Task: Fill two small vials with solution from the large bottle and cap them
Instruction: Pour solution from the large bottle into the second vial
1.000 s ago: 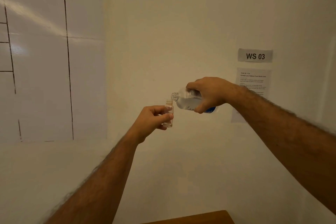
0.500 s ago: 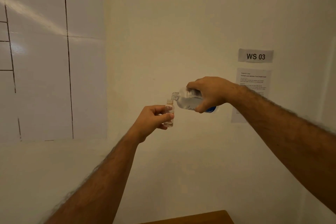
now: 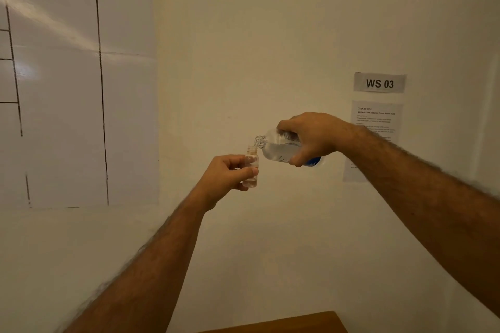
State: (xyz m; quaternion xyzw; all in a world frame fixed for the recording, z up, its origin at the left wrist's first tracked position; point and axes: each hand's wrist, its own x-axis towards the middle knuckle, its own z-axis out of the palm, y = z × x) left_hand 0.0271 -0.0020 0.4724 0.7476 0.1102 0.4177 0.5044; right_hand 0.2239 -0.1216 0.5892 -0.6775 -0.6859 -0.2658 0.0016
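In front of the cream wall, held up in the air between my two arms, the small clear glass vial [image 3: 252, 167] stands upright in my left hand [image 3: 226, 177], thumb and fingers pinched round its middle, its open neck uppermost. My right hand [image 3: 311, 138] is wrapped round the large clear plastic bottle with the blue label [image 3: 281, 149], fingers curled over the top and thumb under the belly. The bottle lies nearly on its side, long axis running right to left, and its open threaded mouth sits just above and slightly right of the vial's neck, close but, as far as I can tell, not touching. That is what the pour turns on: mouth directly over neck. The liquid lies along the lower side of the bottle; a little clear liquid seems to sit in the vial's base, though I cannot see a stream. I judge this to be the filling of one vial, with capping not yet done. No caps and no second vial are in view. A brown wooden corner [image 3: 284, 323] shows below, and a "WS 03" sign [image 3: 379, 83] is on the wall.
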